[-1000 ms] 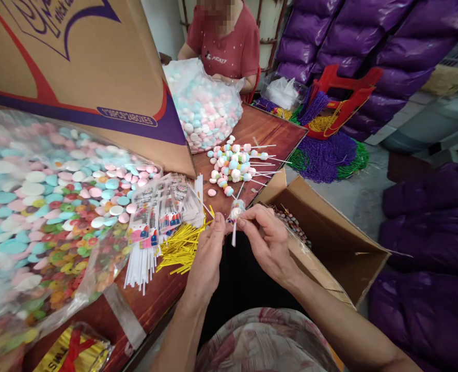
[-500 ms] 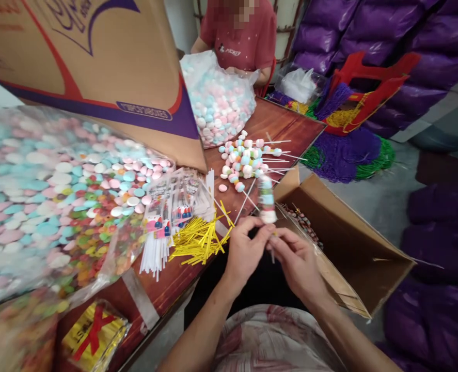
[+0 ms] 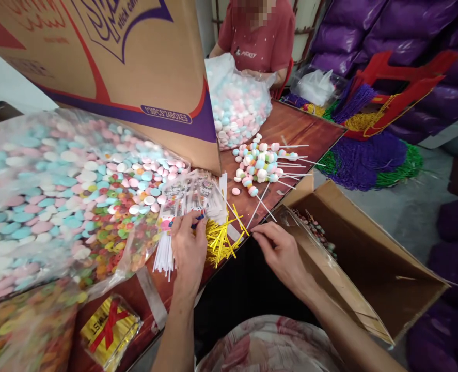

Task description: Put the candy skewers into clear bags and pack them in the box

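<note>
My left hand (image 3: pixel 188 243) rests on the near end of a stack of clear printed wrappers (image 3: pixel 186 199), its fingers pressed together on one of them. Yellow twist ties (image 3: pixel 223 237) lie just right of it and white sticks (image 3: pixel 164 256) just left. My right hand (image 3: pixel 279 250) is at the table edge with its fingers drawn together by the near end of a thin white stick (image 3: pixel 257 206). I cannot make out whether it grips the stick. Pastel candy skewers (image 3: pixel 259 163) lie in a pile beyond.
An open cardboard box (image 3: pixel 352 248) holding wrapped candy stands right of my right hand. Large clear bags of pastel candy (image 3: pixel 58 181) and coloured rings (image 3: pixel 108 232) fill the left. A big printed carton (image 3: pixel 116 67) leans behind. A person in a red shirt (image 3: pixel 259 41) works at another candy bag (image 3: pixel 238 106).
The wrapped candy skewer that both hands held is gone from them. My left hand has moved left onto the wrappers; my right hand has dropped to the table edge.
</note>
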Demonstrator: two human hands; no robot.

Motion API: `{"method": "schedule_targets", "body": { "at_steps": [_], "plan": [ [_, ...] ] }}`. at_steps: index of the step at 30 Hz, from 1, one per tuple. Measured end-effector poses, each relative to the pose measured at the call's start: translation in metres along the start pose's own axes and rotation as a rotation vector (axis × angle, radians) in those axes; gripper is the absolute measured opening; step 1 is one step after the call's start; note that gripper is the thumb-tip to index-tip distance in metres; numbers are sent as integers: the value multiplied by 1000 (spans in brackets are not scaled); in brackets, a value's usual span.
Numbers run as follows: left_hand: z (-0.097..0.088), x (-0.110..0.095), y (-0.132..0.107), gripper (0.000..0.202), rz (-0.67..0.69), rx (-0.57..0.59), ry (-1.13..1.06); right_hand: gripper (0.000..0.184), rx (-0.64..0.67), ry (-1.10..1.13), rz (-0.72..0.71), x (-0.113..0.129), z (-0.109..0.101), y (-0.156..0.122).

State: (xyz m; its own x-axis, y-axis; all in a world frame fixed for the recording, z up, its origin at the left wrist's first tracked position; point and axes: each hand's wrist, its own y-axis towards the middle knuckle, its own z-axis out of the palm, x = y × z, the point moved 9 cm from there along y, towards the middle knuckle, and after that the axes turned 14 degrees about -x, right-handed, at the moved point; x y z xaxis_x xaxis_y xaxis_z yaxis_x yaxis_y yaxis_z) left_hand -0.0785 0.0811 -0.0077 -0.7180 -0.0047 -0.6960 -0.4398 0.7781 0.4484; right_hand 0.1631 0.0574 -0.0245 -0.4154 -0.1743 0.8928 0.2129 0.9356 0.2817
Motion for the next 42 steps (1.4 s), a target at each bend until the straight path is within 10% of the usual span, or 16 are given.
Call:
{"method": "schedule_targets", "body": {
  "at_steps": [6,19,24,29,34,37,42],
  "plan": [
    [-9,19,49,19,-45,-143,213,18,52,-193,-295,25,45,9],
    [-13,66,73,13,-312,-174,-81,19,57,-227,-343,21,49,3],
    [-21,45,59,15,-485,-235,-471,18,63,-113,-317,35,49,7],
    [16,-10,15,21,-671,22,-850,48,68,-184,-509,72,68,4],
    [34,-25,-9,22,-796,62,-979,39,-124,-198,-582,76,54,6],
    [37,-31,-18,27,-742,101,-970,32,-130,-98,-459,64,39,13],
    [57,-42,-61,39,-837,276,-899,24,-215,272,136,14,22,27]
  ]
}}
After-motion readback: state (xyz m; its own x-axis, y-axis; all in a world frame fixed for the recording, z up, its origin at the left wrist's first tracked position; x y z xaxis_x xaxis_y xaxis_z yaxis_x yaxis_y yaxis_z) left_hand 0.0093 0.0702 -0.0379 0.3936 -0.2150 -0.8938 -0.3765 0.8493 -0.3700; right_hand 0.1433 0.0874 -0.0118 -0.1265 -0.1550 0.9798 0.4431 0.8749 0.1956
